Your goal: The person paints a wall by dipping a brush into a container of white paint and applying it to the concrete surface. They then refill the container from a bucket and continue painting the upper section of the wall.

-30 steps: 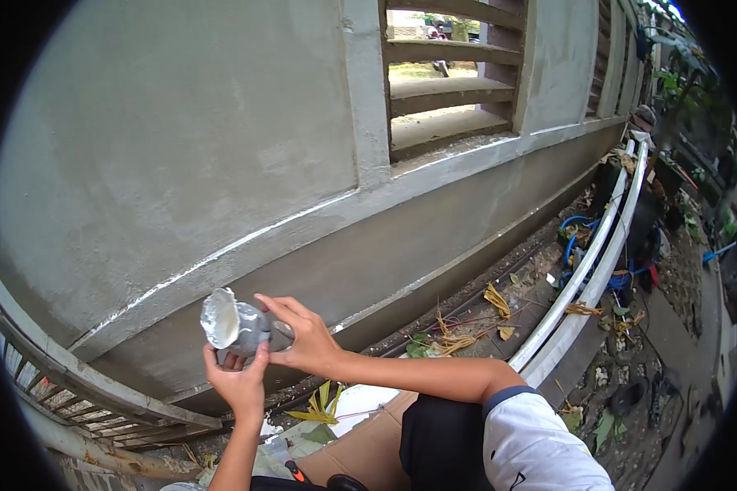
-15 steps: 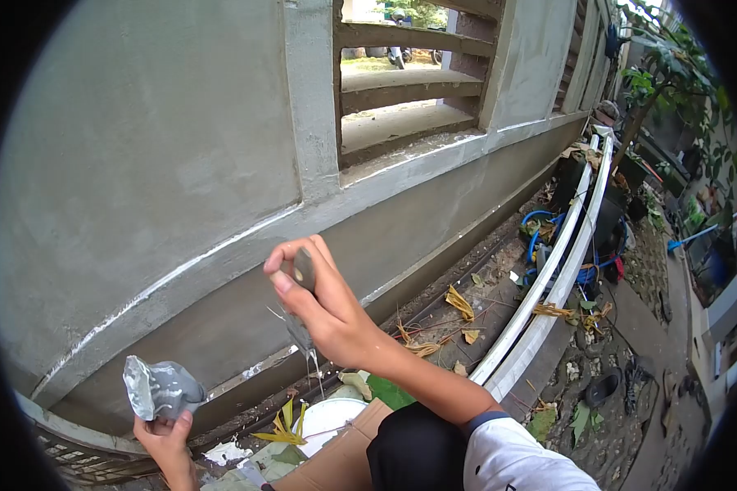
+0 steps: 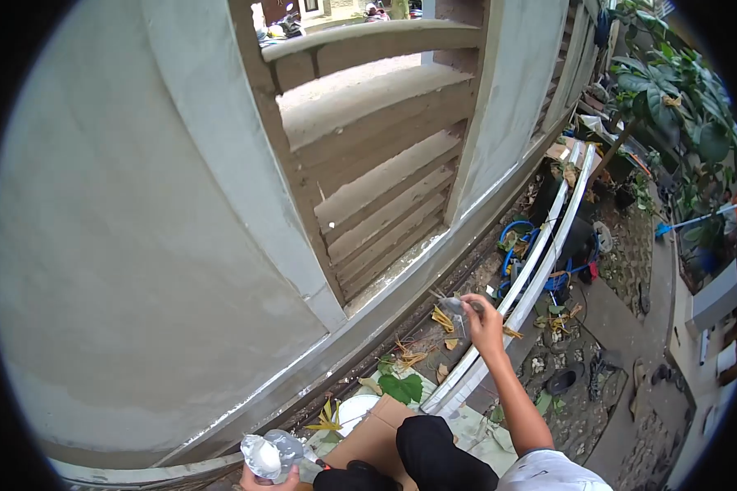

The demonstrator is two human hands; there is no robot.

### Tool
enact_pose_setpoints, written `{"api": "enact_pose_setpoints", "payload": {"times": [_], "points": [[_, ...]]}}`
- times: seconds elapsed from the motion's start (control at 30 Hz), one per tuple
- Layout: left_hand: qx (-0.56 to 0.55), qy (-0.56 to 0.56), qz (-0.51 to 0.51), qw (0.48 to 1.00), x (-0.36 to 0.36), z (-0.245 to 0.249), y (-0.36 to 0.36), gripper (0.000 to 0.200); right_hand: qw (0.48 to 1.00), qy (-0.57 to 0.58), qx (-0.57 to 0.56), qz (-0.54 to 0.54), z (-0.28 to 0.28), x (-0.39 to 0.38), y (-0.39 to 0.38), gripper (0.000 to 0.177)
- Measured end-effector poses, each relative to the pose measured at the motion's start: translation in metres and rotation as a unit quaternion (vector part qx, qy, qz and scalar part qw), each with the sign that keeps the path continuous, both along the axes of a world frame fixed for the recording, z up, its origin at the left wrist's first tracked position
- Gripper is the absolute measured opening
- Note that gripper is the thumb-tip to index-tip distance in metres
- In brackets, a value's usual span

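Note:
My left hand shows only at the bottom edge, gripping a crumpled clear plastic container smeared with white paste. My right hand is stretched out to the right, away from the grey cement wall. It pinches a small wet grey pad over the leaf-strewn ground beside the white pipes. A slatted concrete vent opens in the wall above both hands.
A cardboard sheet and a white round lid lie by my dark-clothed knee. Blue hose, a dark sandal and rubble lie on the ground at right. Potted plants stand at the far right.
My right hand has left the wall's lower band and swung out to the right with the pad. My left hand dropped to the bottom edge. The view has shifted towards the vent.

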State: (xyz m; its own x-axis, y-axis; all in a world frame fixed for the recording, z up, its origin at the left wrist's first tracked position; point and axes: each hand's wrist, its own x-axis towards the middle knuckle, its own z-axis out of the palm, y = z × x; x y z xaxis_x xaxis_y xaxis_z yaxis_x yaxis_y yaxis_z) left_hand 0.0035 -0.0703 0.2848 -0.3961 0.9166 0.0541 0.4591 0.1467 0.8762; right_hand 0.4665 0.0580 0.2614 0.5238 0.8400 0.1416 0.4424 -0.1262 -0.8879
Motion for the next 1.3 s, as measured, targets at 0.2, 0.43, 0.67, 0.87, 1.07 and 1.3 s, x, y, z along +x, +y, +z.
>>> {"api": "enact_pose_setpoints", "payload": {"times": [0.2,0.43,0.67,0.87,1.07,1.3], "points": [[-0.009,-0.147,-0.132,0.980,0.051,0.080,-0.005,0.076,0.807,0.403,0.224,-0.370,0.034,0.086,0.042,0.023],[-0.036,-0.166,-0.098,0.981,0.133,0.203,0.020,0.056,0.683,0.434,0.233,-0.540,0.052,0.087,0.134,0.016],[-0.041,-0.123,-0.101,0.986,0.141,0.216,0.032,0.056,0.623,0.490,0.263,-0.549,0.099,0.110,0.161,0.019],[-0.057,-0.113,-0.100,0.987,0.152,0.231,0.037,0.056,0.678,0.419,0.211,-0.565,0.112,0.101,0.142,0.017],[-0.053,-0.092,-0.102,0.989,0.153,0.239,0.045,0.055,0.660,0.471,0.212,-0.545,0.092,0.092,0.189,0.014],[-0.034,-0.098,-0.061,0.993,0.145,0.245,0.050,0.056,0.630,0.480,0.292,-0.536,0.173,0.112,0.143,0.012]]}}
